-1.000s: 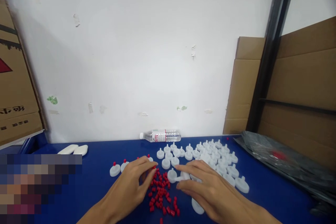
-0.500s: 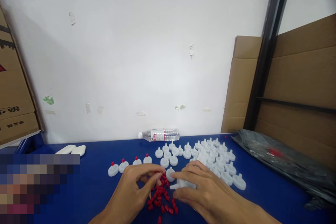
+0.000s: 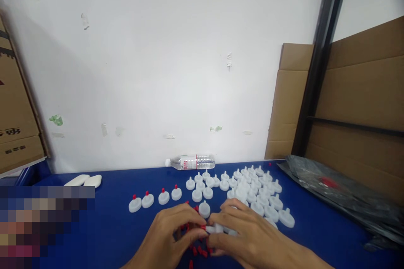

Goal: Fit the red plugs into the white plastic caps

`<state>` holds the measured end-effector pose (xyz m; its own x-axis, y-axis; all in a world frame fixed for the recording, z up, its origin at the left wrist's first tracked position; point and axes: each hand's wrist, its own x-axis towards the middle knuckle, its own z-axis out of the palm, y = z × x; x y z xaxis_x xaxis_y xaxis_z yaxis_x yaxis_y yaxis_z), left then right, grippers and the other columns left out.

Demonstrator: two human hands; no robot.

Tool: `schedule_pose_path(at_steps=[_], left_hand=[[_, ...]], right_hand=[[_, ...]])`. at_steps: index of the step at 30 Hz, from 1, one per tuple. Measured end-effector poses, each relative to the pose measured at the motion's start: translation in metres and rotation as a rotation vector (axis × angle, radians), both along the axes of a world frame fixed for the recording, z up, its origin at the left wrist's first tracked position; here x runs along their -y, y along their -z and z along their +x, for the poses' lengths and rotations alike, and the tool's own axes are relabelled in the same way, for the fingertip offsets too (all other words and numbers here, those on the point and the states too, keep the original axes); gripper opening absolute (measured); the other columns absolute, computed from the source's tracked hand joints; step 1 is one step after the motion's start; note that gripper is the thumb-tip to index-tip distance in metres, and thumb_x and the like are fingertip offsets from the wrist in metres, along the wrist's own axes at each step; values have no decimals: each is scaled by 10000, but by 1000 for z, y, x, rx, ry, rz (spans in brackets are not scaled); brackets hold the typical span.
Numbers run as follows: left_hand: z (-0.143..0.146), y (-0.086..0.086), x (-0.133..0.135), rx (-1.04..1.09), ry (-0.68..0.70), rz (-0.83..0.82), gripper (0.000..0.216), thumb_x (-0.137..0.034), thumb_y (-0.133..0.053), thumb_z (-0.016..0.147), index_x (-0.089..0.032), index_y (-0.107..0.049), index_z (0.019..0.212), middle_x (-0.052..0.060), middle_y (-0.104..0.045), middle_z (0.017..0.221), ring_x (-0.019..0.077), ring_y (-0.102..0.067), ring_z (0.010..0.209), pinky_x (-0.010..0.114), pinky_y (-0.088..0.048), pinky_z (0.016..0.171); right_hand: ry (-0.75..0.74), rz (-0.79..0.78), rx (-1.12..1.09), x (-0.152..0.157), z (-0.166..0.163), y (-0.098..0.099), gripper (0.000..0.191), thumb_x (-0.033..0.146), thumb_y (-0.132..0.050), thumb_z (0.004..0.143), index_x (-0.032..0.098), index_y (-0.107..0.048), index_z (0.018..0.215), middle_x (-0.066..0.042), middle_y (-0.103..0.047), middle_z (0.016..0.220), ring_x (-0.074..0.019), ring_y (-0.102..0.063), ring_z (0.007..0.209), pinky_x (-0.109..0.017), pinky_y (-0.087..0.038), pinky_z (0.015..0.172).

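My left hand [image 3: 172, 235] and my right hand [image 3: 243, 235] meet low in the middle over a heap of small red caps [image 3: 197, 251]. The right fingers grip a white round disc part with a stem [image 3: 217, 229]. The left fingertips pinch a red cap [image 3: 202, 227] right at that stem. Left of the hands, a row of white parts with red caps on them [image 3: 154, 199] stands on the blue table [image 3: 104, 227]. Behind and to the right lie several plain white parts [image 3: 252, 191].
A clear water bottle [image 3: 190, 162] lies on its side by the white wall. Two white oblong objects [image 3: 83, 181] sit at the far left. Black plastic sheeting [image 3: 341, 197] covers the right side, with cardboard boxes [image 3: 356, 96] and a black post behind it.
Both hands have drawn back towards me and closed together. The left fingertips now hold a red cap against the white part in the right hand. The capped row is now uncovered.
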<state>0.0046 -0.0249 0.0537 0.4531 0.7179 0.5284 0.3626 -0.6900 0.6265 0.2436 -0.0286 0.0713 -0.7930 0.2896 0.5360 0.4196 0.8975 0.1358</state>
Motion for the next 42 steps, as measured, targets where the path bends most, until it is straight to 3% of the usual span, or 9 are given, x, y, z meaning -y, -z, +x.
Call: schedule_pose_path(at_steps=[3,6,13,18,23,27,31,38,42], left_hand=[[-2,6,-1,-227,-5,219,227,-244,-477,1061,-237,-698,1009,24,-737,935,158,-663,803,245,-470,647],[-1,10,1,-385,-43,316,277,-211,-395,1073,-217,-641,945,37,-705,896,170,-638,762,267,-426,586],[3,8,6,-349,-22,287,346,-235,-332,1077,-213,-600,860,58,-675,823,173,-607,711,267,-454,605],[4,14,2,-329,14,291,360,-250,-328,1071,-206,-586,824,55,-658,785,162,-580,666,266,-432,572],[3,6,1,-342,8,285,398,-287,-311,1089,-206,-598,825,59,-658,792,167,-574,685,279,-411,572],[-8,-18,-1,-390,3,286,304,-235,-343,1082,-224,-607,931,35,-652,869,167,-584,774,295,-408,653],[-32,-34,-11,-431,-189,401,333,-210,-304,1065,-207,-545,836,28,-607,810,177,-551,759,331,-385,684],[-60,-43,-25,-935,-365,297,328,-204,-373,966,-203,-566,701,49,-629,715,222,-601,703,365,-354,619],[-57,-44,-25,-1087,-395,266,301,-191,-403,908,-198,-617,696,97,-674,741,270,-648,695,390,-404,603]], right_hand=[[-8,9,0,1,-1,0,157,142,-529,1031,231,-651,1073,-24,-694,978,-152,-598,817,-324,-477,835],[-31,27,4,2,-1,1,141,166,-515,1045,224,-643,1037,-15,-690,943,-155,-578,794,-320,-479,818],[-52,134,-31,1,-4,4,153,235,-508,1066,220,-644,997,-8,-707,938,-149,-575,759,-297,-510,852],[-88,218,-64,-2,-6,10,175,218,-503,1064,202,-648,968,-9,-704,921,-143,-618,797,-293,-463,1062],[-56,206,-59,-1,-8,12,99,195,-577,1025,206,-660,973,-15,-716,947,-138,-647,830,-296,-479,1061],[37,118,-82,3,-8,1,148,239,-584,1028,251,-655,1157,-50,-719,1184,-168,-674,1043,-331,-511,1042],[158,-54,23,6,-1,-14,505,401,-572,1028,259,-457,1499,-161,-461,1570,-287,-522,1384,-498,-460,1125],[232,-403,207,2,-1,-19,573,539,-383,1077,249,-398,1572,-98,-362,1620,-346,-329,1497,-651,-265,1202],[232,-444,208,1,-2,-17,570,543,-388,1076,235,-431,1554,-90,-381,1612,-346,-351,1487,-647,-248,1213]])
